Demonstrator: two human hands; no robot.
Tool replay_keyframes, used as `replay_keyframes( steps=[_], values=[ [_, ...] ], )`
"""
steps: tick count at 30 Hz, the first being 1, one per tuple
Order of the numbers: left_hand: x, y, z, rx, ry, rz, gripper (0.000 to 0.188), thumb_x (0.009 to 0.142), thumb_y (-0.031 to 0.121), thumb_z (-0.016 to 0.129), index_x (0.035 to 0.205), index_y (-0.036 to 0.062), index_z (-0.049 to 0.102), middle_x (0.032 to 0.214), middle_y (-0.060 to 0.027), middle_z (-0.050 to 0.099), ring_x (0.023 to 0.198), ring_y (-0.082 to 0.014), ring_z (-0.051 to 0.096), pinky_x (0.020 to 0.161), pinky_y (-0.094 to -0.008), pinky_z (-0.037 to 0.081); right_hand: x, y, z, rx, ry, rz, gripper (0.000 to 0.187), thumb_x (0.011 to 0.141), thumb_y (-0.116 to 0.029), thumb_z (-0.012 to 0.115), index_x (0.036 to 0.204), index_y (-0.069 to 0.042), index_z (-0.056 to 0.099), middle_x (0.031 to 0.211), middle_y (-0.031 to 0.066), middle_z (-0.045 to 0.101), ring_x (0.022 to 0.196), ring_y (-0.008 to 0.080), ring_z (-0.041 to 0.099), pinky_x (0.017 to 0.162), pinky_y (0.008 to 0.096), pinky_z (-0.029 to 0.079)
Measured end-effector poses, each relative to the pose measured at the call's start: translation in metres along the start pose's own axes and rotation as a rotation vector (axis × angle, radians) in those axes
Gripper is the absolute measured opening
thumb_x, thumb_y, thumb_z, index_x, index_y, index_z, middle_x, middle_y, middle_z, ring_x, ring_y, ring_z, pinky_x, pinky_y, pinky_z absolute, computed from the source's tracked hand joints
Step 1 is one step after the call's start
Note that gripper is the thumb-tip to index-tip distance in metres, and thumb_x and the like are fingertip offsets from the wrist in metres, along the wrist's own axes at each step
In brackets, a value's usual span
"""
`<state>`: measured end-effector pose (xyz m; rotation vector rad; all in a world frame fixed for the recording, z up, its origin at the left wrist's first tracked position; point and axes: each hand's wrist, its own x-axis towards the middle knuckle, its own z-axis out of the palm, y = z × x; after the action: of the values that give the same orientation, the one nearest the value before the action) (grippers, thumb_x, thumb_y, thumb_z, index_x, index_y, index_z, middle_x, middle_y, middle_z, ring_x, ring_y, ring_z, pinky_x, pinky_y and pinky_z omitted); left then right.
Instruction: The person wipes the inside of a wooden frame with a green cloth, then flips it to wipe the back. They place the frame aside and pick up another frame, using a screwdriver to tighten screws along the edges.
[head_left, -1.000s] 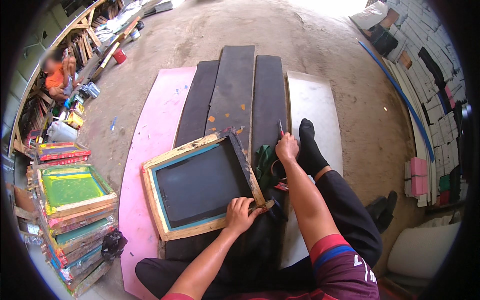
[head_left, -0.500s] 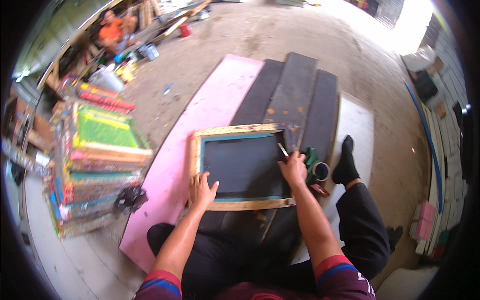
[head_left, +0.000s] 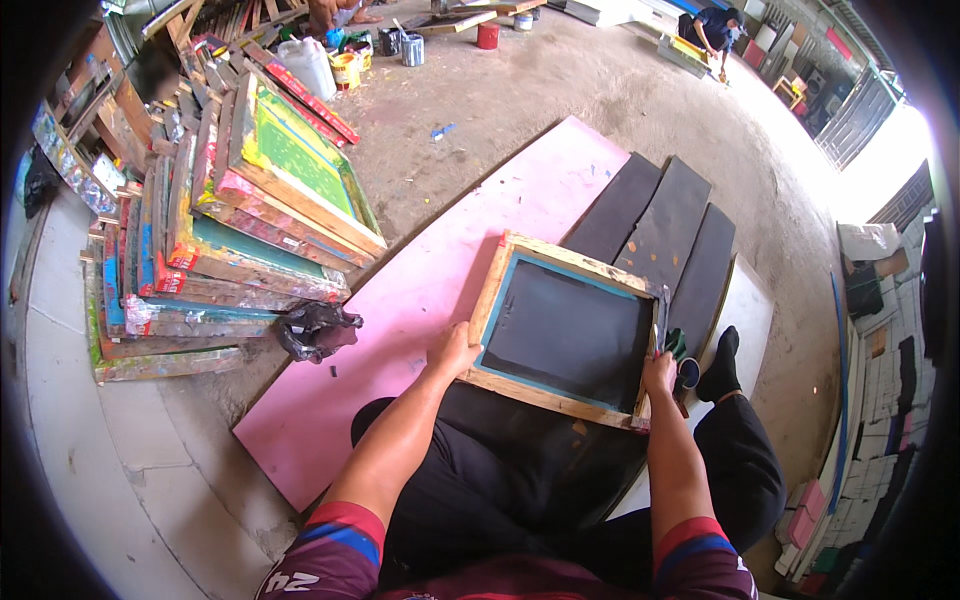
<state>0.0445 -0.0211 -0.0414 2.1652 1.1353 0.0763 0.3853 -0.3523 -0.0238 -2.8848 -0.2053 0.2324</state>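
left hand (head_left: 455, 352) grips near-left corner of rectangular pale-wood frame with black panel (head_left: 565, 322), between hands, long axis left-right; right hand (head_left: 660, 376) at right end, fingers probably around slim silvery tool (head_left: 656, 339).

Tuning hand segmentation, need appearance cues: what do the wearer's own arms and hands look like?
Left hand and right hand: bare, no gloves; no watch or cables visible. Forearms uncovered. Left sleeve and right sleeve: short, dark maroon, with a red cuff and blue band above it. White printed marking on the left sleeve.
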Motion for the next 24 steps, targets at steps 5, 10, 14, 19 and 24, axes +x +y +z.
replay_keyframes(
  steps=[5,10,14,19,24],
  values=[
    [0.028,-0.011,0.001,-0.111,0.084,0.153,0.042,0.087,0.03,0.086,0.114,0.0011,0.071,0.121,-0.0199,0.076,0.111,-0.0419,0.074,0.094,-0.0538,0.059,-0.027,0.004,0.006,0.012,0.098,-0.028,0.05,0.098,-0.032,0.079,0.132,0.001,0.062,0.132,0.0291,0.065,0.123,0.0485,0.067,0.105,0.0559,0.055],
    [0.036,0.002,-0.005,-0.098,-0.014,0.079,0.042,0.089,0.026,0.083,0.12,0.0005,0.071,0.123,-0.0207,0.075,0.115,-0.0416,0.073,0.096,-0.0521,0.06,-0.11,-0.044,0.009,0.07,-0.168,-0.315,0.056,0.088,-0.05,0.087,0.11,0.001,0.079,0.096,0.0218,0.08,0.097,0.0389,0.078,0.09,0.0487,0.059],
    [0.039,0.002,0.008,-0.188,0.066,0.045,0.051,0.091,0.031,0.084,0.131,0.0034,0.07,0.134,-0.0208,0.073,0.121,-0.0417,0.072,0.099,-0.0523,0.06,-0.141,-0.056,0.027,0.004,-0.286,-0.301,0.058,0.091,-0.057,0.079,0.097,0.001,0.079,0.099,0.0243,0.078,0.101,0.045,0.075,0.091,0.0513,0.057],
    [0.037,0.002,0.014,-0.159,0.008,0.024,0.062,0.091,0.035,0.086,0.143,0.007,0.069,0.146,-0.024,0.067,0.133,-0.0434,0.066,0.11,-0.0531,0.055,-0.162,-0.058,0.038,-0.007,-0.15,-0.323,0.057,0.091,-0.057,0.078,0.088,0.0,0.077,0.09,0.0237,0.077,0.094,0.0435,0.076,0.087,0.0534,0.058],
    [0.049,-0.007,0.016,-0.149,0.043,-0.001,0.065,0.089,0.034,0.087,0.146,0.0082,0.069,0.146,-0.0221,0.067,0.132,-0.0411,0.067,0.108,-0.0511,0.056,-0.175,-0.079,0.025,-0.043,-0.239,-0.249,0.056,0.091,-0.056,0.08,0.096,0.0,0.08,0.1,0.0239,0.078,0.102,0.0431,0.076,0.091,0.0533,0.058]
  ],
)
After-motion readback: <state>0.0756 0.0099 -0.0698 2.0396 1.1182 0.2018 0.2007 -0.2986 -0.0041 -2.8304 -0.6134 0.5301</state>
